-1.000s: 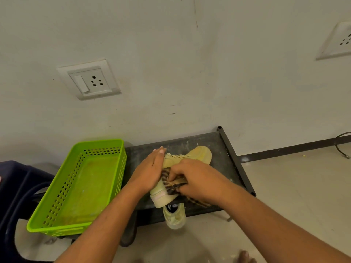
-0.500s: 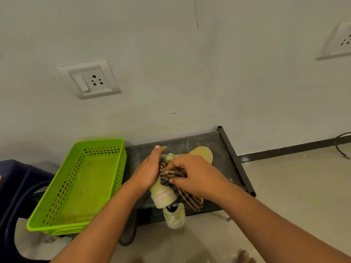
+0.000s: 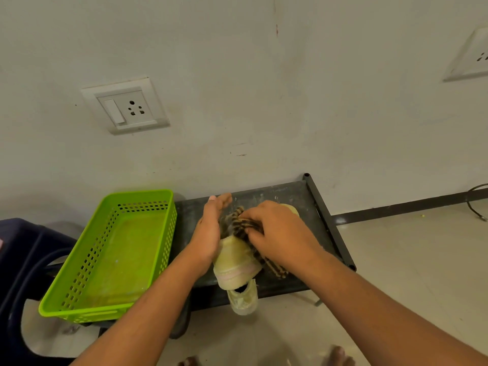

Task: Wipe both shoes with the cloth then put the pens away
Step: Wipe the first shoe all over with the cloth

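Right hand (image 3: 277, 233) bunches the striped cloth (image 3: 244, 223) in curled fingers and presses it onto the upper of a pale yellow shoe (image 3: 233, 262). Left hand (image 3: 208, 233) lies flat against the shoe's left side, fingers straight and pointing at the wall, bracing rather than gripping. The shoe sits heel toward the person on the dark counter (image 3: 287, 195). Since a second ago the cloth has travelled from mid-shoe up toward the toe, which now shows only as a sliver past the right knuckles. The left fingers, earlier draped over the laces, have straightened out. A loose tail of cloth trails off the shoe's right flank. Judgement: one wiping stroke along the first shoe is under way, so the task is in its early part. The second shoe (image 3: 243, 299) pokes out past the counter's front edge below the first one's heel, and nothing shows that it has been wiped. Green basket (image 3: 79, 311) stands just left of the counter, nothing visible in it. No pens in view, so I cannot say where they lie.
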